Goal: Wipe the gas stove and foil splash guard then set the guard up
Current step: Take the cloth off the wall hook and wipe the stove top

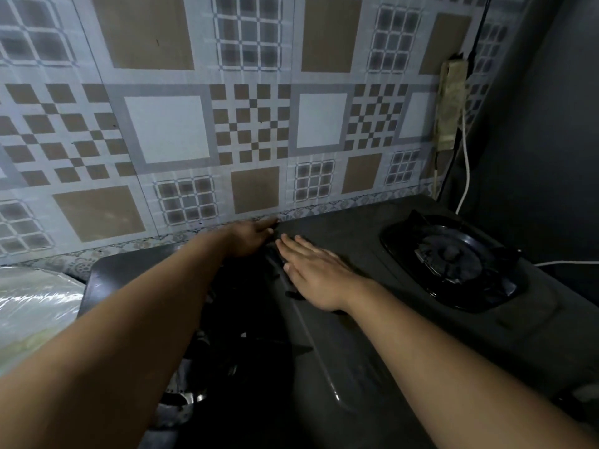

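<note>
Setting the foil splash guard (pixel 201 131) upright behind the gas stove (pixel 356 254), mid-frame.
Left hand (pixel 251 238) at its bottom edge, grip unclear; right hand (pixel 311 270) flat, fingers spread, empty. Best pressing the base flush.

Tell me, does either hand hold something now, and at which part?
Right hand lies flat and open on the stove top, holding nothing. Left hand reaches the stove's back edge; any grip cannot be told.

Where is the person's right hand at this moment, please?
In the head view the right hand lies flat, palm down, on the dark gas stove top near its middle, between the left hand and the right burner.
</note>
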Available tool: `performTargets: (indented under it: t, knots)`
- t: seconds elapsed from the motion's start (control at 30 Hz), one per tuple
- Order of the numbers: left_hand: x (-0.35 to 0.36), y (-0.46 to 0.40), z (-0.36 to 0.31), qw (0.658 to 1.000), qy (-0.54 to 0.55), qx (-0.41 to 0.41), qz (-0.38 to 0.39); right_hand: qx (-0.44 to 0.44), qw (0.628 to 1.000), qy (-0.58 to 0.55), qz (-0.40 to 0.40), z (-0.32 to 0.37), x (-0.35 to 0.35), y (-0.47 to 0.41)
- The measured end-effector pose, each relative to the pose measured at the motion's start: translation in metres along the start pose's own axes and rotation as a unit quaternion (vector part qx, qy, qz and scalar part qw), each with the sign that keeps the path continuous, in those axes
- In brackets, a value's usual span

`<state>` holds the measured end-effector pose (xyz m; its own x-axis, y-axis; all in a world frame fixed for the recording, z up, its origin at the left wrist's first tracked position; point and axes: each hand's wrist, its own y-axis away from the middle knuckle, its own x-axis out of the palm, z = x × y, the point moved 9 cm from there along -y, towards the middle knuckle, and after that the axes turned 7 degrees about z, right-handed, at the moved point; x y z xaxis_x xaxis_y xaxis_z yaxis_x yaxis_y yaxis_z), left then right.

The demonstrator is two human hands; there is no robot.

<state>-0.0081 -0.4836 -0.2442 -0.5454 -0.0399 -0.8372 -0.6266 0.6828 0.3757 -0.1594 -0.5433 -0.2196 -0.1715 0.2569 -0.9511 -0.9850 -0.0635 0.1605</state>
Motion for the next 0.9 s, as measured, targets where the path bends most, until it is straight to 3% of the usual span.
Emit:
performTargets:
  t: [0.2,0.47,0.77,0.9]
  knots:
    - [0.001,0.007,-0.005,0.99,-0.126,-0.018,-0.063,0.062,0.998,0.001,0.024,-0.057,-0.012,-0.008]
    - [0.002,0.01,-0.007,0.985,-0.153,-0.03,-0.076,0.164,0.984,0.017,0.067,-0.133,-0.039,-0.039]
    - [0.002,0.009,-0.005,0.985,-0.155,-0.032,-0.069,0.377,0.923,0.053,0.057,-0.206,-0.066,-0.059]
    - [0.002,0.008,-0.005,0.986,-0.147,-0.03,-0.07,0.426,0.896,0.108,0.068,-0.224,-0.08,-0.048]
